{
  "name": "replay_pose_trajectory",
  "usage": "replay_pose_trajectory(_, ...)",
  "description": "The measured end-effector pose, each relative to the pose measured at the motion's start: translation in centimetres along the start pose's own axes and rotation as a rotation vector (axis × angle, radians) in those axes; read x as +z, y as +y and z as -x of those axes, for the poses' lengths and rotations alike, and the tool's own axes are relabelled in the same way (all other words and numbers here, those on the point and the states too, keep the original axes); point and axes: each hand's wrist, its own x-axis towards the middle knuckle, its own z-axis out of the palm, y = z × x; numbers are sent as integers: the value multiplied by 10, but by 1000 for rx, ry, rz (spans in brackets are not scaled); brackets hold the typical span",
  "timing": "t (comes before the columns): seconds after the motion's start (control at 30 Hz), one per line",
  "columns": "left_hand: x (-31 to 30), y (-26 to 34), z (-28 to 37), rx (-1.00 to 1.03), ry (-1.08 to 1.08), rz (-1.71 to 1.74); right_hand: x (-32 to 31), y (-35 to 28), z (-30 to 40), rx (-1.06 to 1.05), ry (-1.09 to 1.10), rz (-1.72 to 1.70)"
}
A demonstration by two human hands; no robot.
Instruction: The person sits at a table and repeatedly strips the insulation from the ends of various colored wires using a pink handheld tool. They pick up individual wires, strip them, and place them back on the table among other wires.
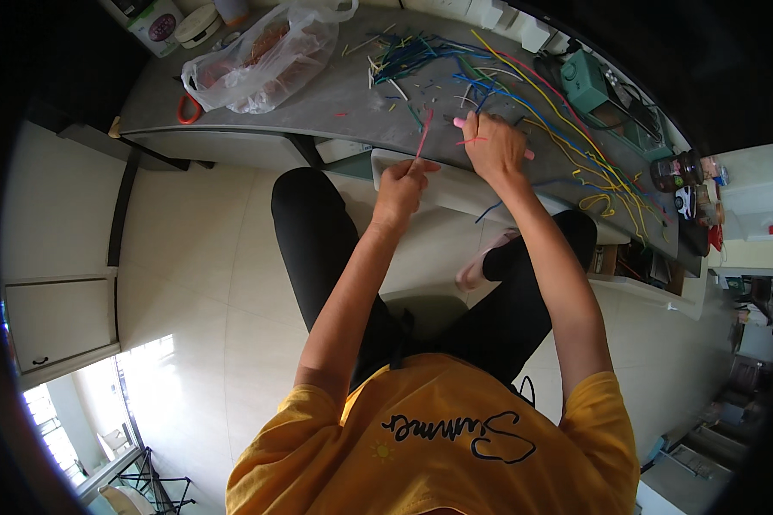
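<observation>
My left hand [400,193] pinches a thin red strip, apparently wire insulation [425,134], that points up over the desk's front edge. To its right, my right hand [497,147] is closed around a pink-handled tool [459,122], possibly a utility knife; its working end is too small to make out. A short red piece [471,140] lies across the fingers of that hand. Beside and beyond it run long yellow electrical wires [554,106], with blue, red and green ones among them. A heap of blue, green and white insulation pieces [407,59] lies farther back.
On the grey desk [322,103] sit a clear plastic bag [264,64] with copper-coloured strands and orange-handled scissors [189,109]. A green box [586,80] with cables and several jars [676,172] line the right rear. An open drawer [644,290] juts out at the right.
</observation>
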Motion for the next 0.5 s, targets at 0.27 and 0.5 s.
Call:
replay_pose_trajectory(0.27, 4, -5, -8, -73, -40, 191, -6, -6, -4, -65, -27, -51)
replay_pose_trajectory(0.5, 6, -7, -13, -84, -18, 212, 3, -12, 2, -125, -147, -1)
